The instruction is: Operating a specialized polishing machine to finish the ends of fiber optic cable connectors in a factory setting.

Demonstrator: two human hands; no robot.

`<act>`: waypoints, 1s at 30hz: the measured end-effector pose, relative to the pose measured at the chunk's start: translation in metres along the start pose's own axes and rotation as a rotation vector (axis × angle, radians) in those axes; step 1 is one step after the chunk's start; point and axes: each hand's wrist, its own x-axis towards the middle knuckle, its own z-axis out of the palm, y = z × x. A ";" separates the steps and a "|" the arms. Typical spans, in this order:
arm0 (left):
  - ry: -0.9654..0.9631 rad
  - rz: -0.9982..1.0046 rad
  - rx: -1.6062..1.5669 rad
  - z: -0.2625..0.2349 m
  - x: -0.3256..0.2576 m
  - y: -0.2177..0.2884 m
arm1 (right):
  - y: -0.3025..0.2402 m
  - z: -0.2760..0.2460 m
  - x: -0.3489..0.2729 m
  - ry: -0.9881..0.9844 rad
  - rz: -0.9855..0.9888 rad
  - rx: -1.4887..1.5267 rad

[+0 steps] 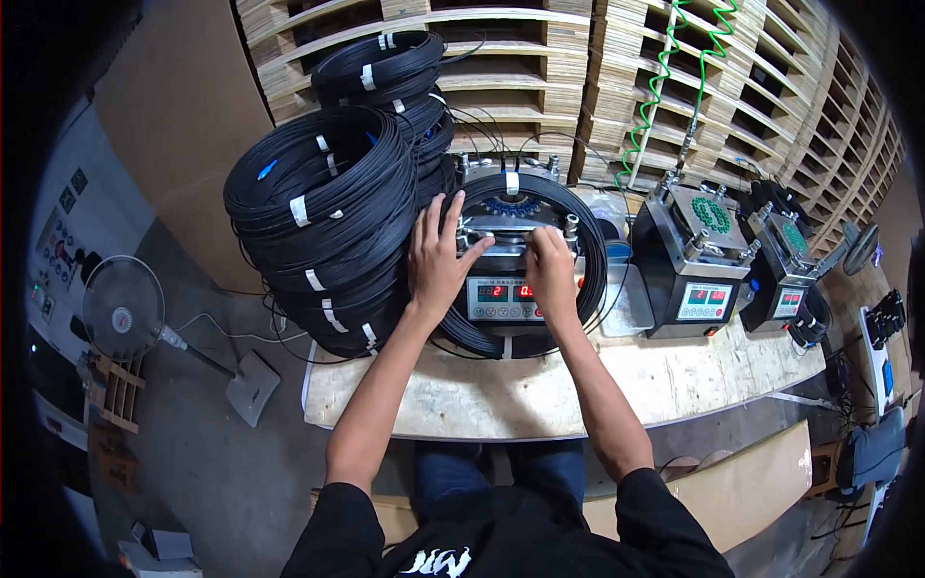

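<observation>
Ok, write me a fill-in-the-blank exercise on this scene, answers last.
The stacked cable coils stand on the person's ____ side.
The display between the left hand and right hand glows ____.
The coiled hoses before the wooden pallets are ____.
The person's shirt is ____.

Missing words: left; red; green; black.

My left hand [436,255] is positioned at the left side of the machine [506,312], palm inward, fingers extended away from me and thumb directed across its front. My right hand [550,268] is positioned over the right part of the machine, fingers curled, knuckles uppermost, fingertips hidden from view. Both forearms [383,385] extend forward from bent elbows and converge toward the machine, wrists apart.
</observation>
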 end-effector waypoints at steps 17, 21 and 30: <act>-0.328 0.114 -0.047 -0.021 0.120 0.010 | 0.036 -0.011 0.229 -0.742 -0.377 -0.530; -0.579 -0.022 -0.030 -0.018 0.130 0.017 | 0.077 0.052 0.240 -1.387 -0.012 -0.651; -0.409 0.020 -0.190 -0.017 0.109 -0.001 | 0.077 0.068 0.244 -1.563 0.223 -0.502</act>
